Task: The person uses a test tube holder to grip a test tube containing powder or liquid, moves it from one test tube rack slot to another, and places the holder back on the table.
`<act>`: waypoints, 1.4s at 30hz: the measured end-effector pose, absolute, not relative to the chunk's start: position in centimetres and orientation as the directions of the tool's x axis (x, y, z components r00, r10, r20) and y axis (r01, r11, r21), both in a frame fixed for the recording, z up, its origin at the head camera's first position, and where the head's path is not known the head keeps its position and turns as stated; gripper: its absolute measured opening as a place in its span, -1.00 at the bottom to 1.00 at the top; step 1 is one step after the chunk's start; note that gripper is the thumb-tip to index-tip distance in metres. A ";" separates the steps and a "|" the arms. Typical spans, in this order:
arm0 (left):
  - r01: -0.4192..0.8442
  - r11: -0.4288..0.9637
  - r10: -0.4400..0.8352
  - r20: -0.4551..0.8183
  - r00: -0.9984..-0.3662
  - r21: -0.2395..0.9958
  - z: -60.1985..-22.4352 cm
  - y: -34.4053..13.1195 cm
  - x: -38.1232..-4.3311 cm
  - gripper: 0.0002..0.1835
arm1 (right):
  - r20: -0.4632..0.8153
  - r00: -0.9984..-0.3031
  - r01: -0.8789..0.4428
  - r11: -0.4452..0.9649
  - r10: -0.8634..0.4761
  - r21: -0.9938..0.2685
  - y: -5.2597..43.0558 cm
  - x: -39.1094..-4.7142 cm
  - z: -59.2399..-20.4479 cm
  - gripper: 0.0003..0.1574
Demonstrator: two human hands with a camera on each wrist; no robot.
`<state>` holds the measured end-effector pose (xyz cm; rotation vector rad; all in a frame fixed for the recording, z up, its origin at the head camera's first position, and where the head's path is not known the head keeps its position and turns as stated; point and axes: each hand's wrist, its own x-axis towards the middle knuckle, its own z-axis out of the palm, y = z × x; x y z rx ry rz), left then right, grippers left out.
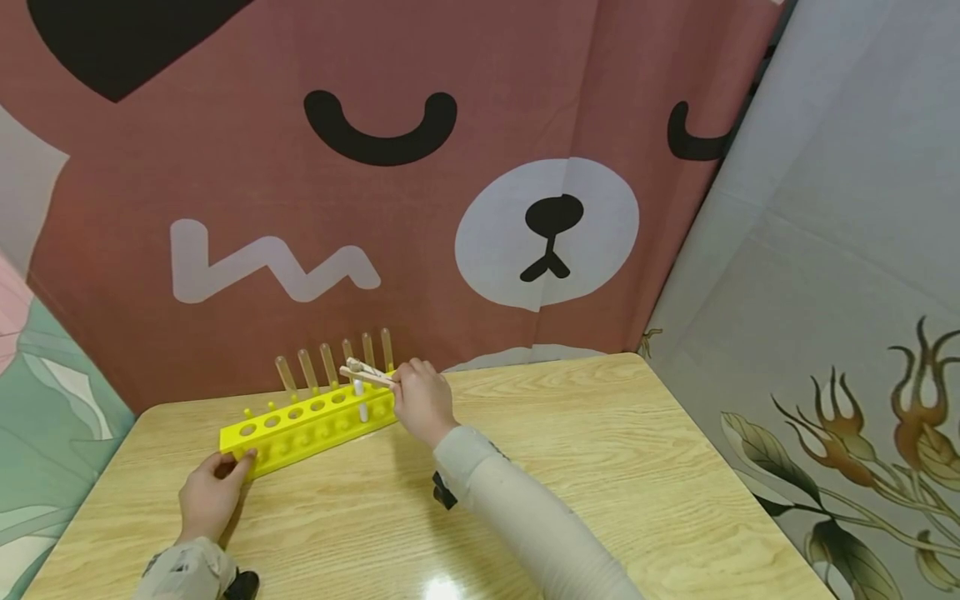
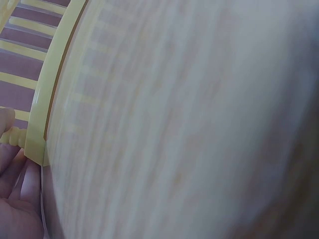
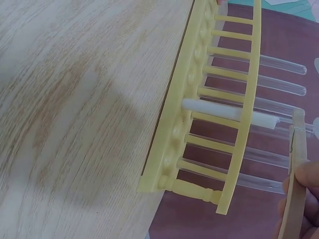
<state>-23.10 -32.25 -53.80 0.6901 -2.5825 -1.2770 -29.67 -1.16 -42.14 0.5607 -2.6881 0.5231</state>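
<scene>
A yellow test tube rack [image 1: 307,425] stands on the table, angled away to the right. My left hand [image 1: 213,492] grips its near left end, thumb and fingers about the end post [image 2: 15,137]. In my right hand [image 1: 423,404] is a wooden test tube clamp [image 1: 371,375], its tip at the upper part of a test tube with white contents [image 3: 214,108]. That tube stands upright in a hole toward the rack's right end, its bottom at the base. The right wrist view shows the clamp [image 3: 297,154] pinched between thumb and fingers.
Several clear test tubes [image 1: 303,367] stand upside down on pegs along the rack's back. Behind the wooden table [image 1: 570,467] hangs a reddish-brown cloth with a bear face [image 1: 480,333]. A pale flowered cloth [image 1: 825,250] hangs on the right.
</scene>
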 end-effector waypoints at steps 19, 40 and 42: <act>-0.327 0.514 -0.480 -0.049 -0.876 0.793 -53.7 -32.1 -23.1 -0.22 | 0.406 -0.857 -0.453 0.841 -0.318 -0.295 -1.0 -29.4 -41.1 -0.88; -0.325 0.511 -0.484 -0.046 -0.874 0.796 -53.4 -31.9 -23.1 -0.28 | 0.414 -0.854 -0.453 0.842 -0.315 -0.294 -1.2 -29.3 -40.2 -0.85; -0.328 0.511 -0.485 -0.048 -0.873 0.795 -53.4 -31.9 -23.1 -0.27 | 0.415 -0.855 -0.451 0.840 -0.311 -0.300 -1.3 -29.4 -40.2 -0.85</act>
